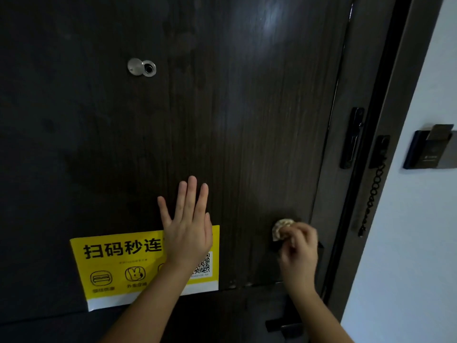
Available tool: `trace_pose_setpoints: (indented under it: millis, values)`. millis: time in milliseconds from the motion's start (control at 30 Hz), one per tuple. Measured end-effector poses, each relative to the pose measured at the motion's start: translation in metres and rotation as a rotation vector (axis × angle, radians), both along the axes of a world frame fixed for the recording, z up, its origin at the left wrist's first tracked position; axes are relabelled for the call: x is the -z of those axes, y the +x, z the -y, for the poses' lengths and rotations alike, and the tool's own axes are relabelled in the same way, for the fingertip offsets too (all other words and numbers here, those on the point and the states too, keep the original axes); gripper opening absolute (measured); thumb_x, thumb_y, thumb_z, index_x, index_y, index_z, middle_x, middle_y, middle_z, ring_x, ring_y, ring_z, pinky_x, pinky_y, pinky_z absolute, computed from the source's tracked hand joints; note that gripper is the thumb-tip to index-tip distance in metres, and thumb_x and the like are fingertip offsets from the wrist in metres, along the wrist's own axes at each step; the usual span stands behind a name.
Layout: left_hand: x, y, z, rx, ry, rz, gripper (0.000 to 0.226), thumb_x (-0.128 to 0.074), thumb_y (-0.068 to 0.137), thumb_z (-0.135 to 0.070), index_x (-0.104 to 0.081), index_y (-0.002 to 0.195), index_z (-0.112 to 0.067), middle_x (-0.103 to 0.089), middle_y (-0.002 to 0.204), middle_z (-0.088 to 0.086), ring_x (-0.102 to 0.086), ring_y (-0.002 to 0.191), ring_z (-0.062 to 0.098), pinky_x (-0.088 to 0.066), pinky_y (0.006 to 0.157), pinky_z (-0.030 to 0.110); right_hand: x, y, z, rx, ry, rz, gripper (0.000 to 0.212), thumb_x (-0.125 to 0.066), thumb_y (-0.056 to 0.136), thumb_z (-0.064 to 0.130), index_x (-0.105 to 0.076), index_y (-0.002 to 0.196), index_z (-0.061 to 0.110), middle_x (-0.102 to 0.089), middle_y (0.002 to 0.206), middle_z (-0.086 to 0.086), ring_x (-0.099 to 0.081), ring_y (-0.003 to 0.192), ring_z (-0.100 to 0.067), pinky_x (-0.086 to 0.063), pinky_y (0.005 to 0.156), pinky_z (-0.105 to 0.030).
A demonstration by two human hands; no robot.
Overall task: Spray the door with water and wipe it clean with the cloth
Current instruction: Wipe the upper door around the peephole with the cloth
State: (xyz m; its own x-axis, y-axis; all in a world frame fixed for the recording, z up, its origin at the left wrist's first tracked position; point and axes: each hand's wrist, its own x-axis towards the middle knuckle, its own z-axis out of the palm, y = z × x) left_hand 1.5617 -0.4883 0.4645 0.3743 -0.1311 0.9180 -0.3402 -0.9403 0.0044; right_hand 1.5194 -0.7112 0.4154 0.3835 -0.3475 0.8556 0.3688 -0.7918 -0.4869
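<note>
A dark wood-grain door (247, 120) fills the view, with damp-looking patches near its top. My left hand (188, 226) lies flat on it with fingers spread, partly over a yellow sticker (118, 263). My right hand (299, 251) is closed on a small bunched beige cloth (282, 229), pressed against the door near its right edge, over a dark fitting that is mostly hidden. No spray bottle is in view.
A metal peephole (142, 67) sits upper left. A black lever handle (284, 323) juts out low on the door. On the frame are a black latch (351, 137) and a hanging door chain (373, 194). A card holder (432, 149) is on the white wall.
</note>
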Motion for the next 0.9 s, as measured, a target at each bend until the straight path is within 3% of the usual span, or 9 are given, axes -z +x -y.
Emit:
trace_pose_setpoints:
  millis: [100,267,400,433,500,600,700,767,900]
  values:
    - [0.0,-0.001,0.0,0.004,0.0,-0.003,0.063,-0.036,0.093,-0.028,-0.014,0.151,-0.014,0.003,0.161,0.003,-0.005,0.148,0.024,0.003,0.116,0.056,-0.024,0.006,-0.004,0.067,0.289,0.005,0.027,-0.057,0.074,-0.017,-0.064,0.091,0.002,-0.047,0.109,-0.007,-0.05,0.103,-0.021,-0.043,0.092,-0.027]
    - [-0.001,-0.003,-0.002,0.005,0.02,-0.023,0.064,-0.036,0.094,-0.028,-0.013,0.152,-0.015,0.004,0.161,0.004,-0.003,0.148,0.024,0.003,0.116,0.056,0.022,-0.006,-0.055,-0.104,-0.071,-0.093,0.032,-0.061,0.069,-0.011,-0.068,0.093,0.009,-0.047,0.11,0.003,-0.048,0.104,-0.013,-0.04,0.093,-0.017]
    - [-0.002,-0.005,-0.003,-0.006,0.035,-0.059,0.063,-0.035,0.094,-0.027,-0.013,0.152,-0.015,0.001,0.161,0.005,-0.002,0.148,0.024,0.005,0.116,0.056,-0.015,0.001,-0.048,-0.038,0.124,-0.044,0.033,-0.062,0.072,-0.015,-0.068,0.096,0.007,-0.047,0.111,0.003,-0.051,0.106,-0.018,-0.048,0.092,-0.033]
    - [-0.003,-0.007,-0.004,0.002,0.03,-0.072,0.063,-0.035,0.094,-0.027,-0.014,0.152,-0.015,0.0,0.161,0.006,-0.001,0.148,0.023,0.005,0.117,0.055,-0.028,0.003,-0.059,-0.051,0.14,-0.015,0.034,-0.061,0.072,-0.014,-0.069,0.097,0.007,-0.048,0.112,0.001,-0.048,0.108,-0.015,-0.046,0.095,-0.029]
    - [-0.006,-0.011,-0.004,0.015,0.035,-0.098,0.062,-0.033,0.094,-0.026,-0.014,0.152,-0.016,-0.001,0.161,0.006,-0.001,0.148,0.023,0.007,0.117,0.054,-0.026,0.001,-0.089,-0.125,-0.011,0.007,0.034,-0.056,0.073,-0.007,-0.068,0.099,0.01,-0.051,0.111,-0.001,-0.046,0.106,-0.012,-0.041,0.093,-0.02]
    - [-0.002,-0.018,-0.01,0.014,0.072,-0.103,0.064,-0.035,0.094,-0.026,-0.011,0.152,-0.016,0.0,0.161,0.007,-0.002,0.148,0.025,0.004,0.117,0.056,0.012,-0.01,-0.094,-0.195,-0.22,-0.036,0.035,-0.059,0.073,-0.006,-0.066,0.1,0.015,-0.051,0.11,0.002,-0.05,0.101,-0.017,-0.045,0.084,-0.022]
    - [0.015,-0.022,-0.013,-0.02,0.149,-0.108,0.065,-0.036,0.093,-0.026,-0.01,0.152,-0.016,0.001,0.161,0.008,-0.002,0.148,0.026,0.0,0.116,0.059,-0.005,0.0,-0.073,-0.119,-0.107,-0.02,0.041,-0.063,0.068,-0.016,-0.069,0.098,0.01,-0.053,0.107,-0.001,-0.049,0.1,-0.016,-0.039,0.089,-0.015]
    - [0.029,-0.022,-0.011,-0.04,0.172,-0.129,0.065,-0.033,0.091,-0.028,-0.012,0.151,-0.017,0.002,0.161,0.008,-0.002,0.148,0.027,-0.002,0.115,0.06,-0.024,0.003,-0.081,-0.099,-0.056,-0.011,0.036,-0.059,0.073,-0.01,-0.069,0.101,0.01,-0.053,0.11,-0.003,-0.047,0.105,-0.014,-0.038,0.092,-0.015]
    - [0.037,-0.014,-0.008,-0.048,0.152,-0.142,0.065,-0.03,0.091,-0.033,-0.011,0.151,-0.018,0.008,0.161,0.004,0.003,0.148,0.024,0.003,0.115,0.057,0.017,-0.012,-0.076,-0.145,-0.181,-0.111,0.034,-0.061,0.071,-0.01,-0.069,0.097,0.011,-0.05,0.111,0.0,-0.051,0.104,-0.016,-0.037,0.093,-0.012]
